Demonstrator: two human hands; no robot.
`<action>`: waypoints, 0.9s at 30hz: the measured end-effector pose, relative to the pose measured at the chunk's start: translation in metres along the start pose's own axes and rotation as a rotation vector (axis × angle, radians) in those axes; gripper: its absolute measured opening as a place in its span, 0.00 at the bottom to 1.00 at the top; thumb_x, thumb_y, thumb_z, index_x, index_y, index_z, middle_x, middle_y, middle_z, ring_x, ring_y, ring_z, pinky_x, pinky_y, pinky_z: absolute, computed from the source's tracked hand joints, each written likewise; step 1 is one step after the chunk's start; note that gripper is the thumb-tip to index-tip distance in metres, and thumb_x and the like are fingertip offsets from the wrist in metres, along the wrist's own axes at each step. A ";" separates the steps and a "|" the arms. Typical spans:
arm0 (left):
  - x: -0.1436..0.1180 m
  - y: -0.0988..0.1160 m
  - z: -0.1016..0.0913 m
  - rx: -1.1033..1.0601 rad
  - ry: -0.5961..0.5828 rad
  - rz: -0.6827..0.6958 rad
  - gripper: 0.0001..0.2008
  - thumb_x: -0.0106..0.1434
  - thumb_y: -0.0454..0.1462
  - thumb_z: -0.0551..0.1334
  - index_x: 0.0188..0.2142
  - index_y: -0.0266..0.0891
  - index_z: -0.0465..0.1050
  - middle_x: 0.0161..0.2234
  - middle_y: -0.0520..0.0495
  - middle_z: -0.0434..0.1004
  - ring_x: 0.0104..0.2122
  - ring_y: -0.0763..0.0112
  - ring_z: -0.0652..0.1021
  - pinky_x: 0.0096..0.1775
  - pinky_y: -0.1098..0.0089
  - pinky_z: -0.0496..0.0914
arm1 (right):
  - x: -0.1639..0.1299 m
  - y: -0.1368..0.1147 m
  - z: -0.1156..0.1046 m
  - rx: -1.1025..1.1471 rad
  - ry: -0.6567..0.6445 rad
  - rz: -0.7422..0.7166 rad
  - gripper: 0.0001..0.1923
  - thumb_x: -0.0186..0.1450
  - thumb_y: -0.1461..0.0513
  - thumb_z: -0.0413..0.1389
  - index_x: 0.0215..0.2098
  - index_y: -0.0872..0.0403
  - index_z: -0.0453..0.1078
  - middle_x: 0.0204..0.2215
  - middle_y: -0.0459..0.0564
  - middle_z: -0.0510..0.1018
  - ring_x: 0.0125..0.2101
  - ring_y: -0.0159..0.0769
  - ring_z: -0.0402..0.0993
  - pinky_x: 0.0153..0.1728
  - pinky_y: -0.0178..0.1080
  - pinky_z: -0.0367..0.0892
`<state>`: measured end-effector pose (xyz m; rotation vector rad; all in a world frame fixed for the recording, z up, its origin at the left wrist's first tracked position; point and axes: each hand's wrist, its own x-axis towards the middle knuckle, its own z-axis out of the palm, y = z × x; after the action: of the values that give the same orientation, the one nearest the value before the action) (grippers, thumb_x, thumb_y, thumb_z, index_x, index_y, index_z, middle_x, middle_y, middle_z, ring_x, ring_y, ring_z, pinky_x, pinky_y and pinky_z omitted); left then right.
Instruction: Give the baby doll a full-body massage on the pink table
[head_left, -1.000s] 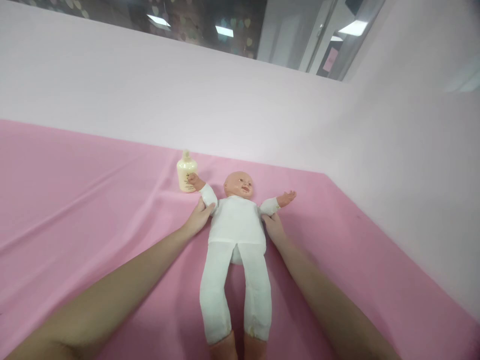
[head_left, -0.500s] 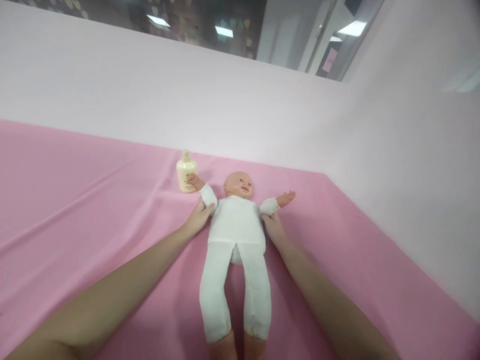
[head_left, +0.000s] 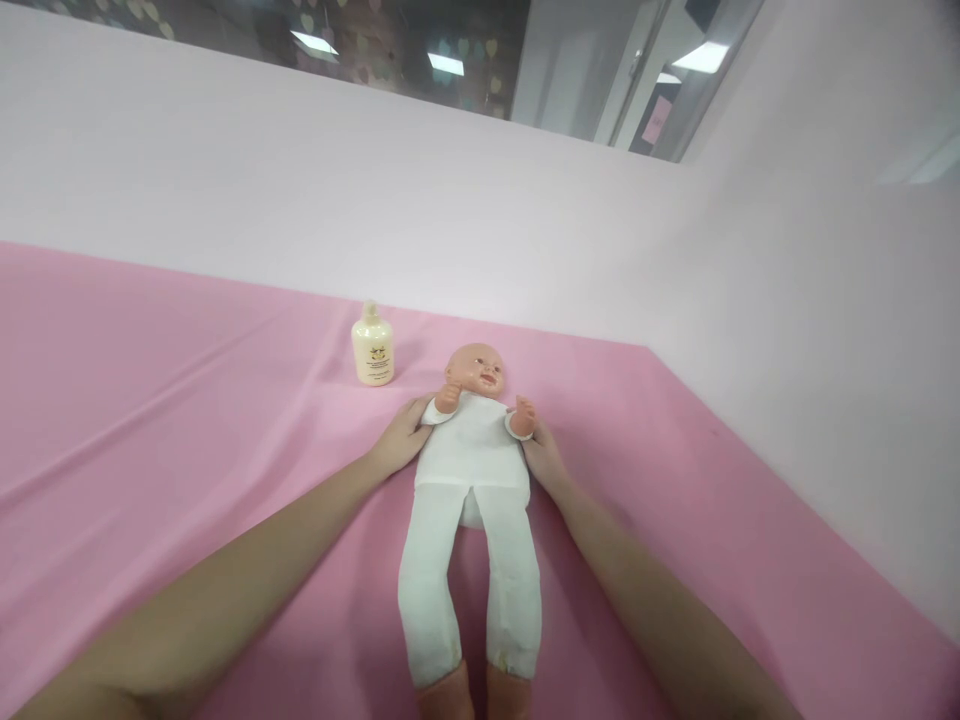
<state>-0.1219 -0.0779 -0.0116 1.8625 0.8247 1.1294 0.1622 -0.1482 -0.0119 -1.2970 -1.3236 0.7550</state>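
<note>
A baby doll (head_left: 472,470) in white clothes lies face up on a pink cloth (head_left: 150,430), head away from me. My left hand (head_left: 399,442) grips the doll's arm on the left side, and my right hand (head_left: 543,455) grips the arm on the right side. Both doll arms are folded in, with the small hands raised over the chest. A cream lotion bottle (head_left: 373,347) stands upright just beyond the doll's shoulder on the left.
The pink cloth covers the whole surface and has soft folds on the left. A pale pink wall (head_left: 450,220) rises behind it and along the right side (head_left: 825,330). Dark glass (head_left: 420,50) runs above the wall.
The doll's arms were spread out to the sides; now both are folded in over its chest, moved by my hands. The bottle, earlier partly covered by the doll's hand, shows fully.
</note>
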 end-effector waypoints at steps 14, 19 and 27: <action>0.004 -0.018 -0.002 -0.459 0.279 -0.324 0.24 0.60 0.45 0.70 0.53 0.39 0.72 0.51 0.41 0.81 0.56 0.48 0.78 0.58 0.52 0.69 | 0.010 0.028 -0.005 0.146 0.166 0.149 0.21 0.58 0.55 0.58 0.49 0.50 0.75 0.52 0.51 0.82 0.56 0.48 0.76 0.61 0.50 0.68; 0.002 -0.020 0.000 -0.362 0.223 -0.287 0.26 0.63 0.46 0.68 0.57 0.39 0.69 0.58 0.39 0.78 0.60 0.49 0.76 0.61 0.51 0.68 | 0.010 0.029 -0.005 0.130 0.102 0.150 0.25 0.61 0.53 0.57 0.54 0.52 0.73 0.57 0.52 0.80 0.58 0.47 0.75 0.63 0.49 0.67; -0.001 0.000 0.005 -0.192 0.060 -0.113 0.27 0.62 0.41 0.68 0.60 0.40 0.74 0.62 0.40 0.77 0.62 0.47 0.75 0.65 0.50 0.66 | 0.003 0.006 -0.001 0.050 0.049 0.064 0.26 0.62 0.53 0.59 0.58 0.49 0.75 0.62 0.51 0.78 0.65 0.49 0.70 0.67 0.52 0.63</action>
<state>-0.1180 -0.0801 -0.0140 1.6117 0.8150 1.1558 0.1654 -0.1446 -0.0167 -1.3148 -1.2214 0.7907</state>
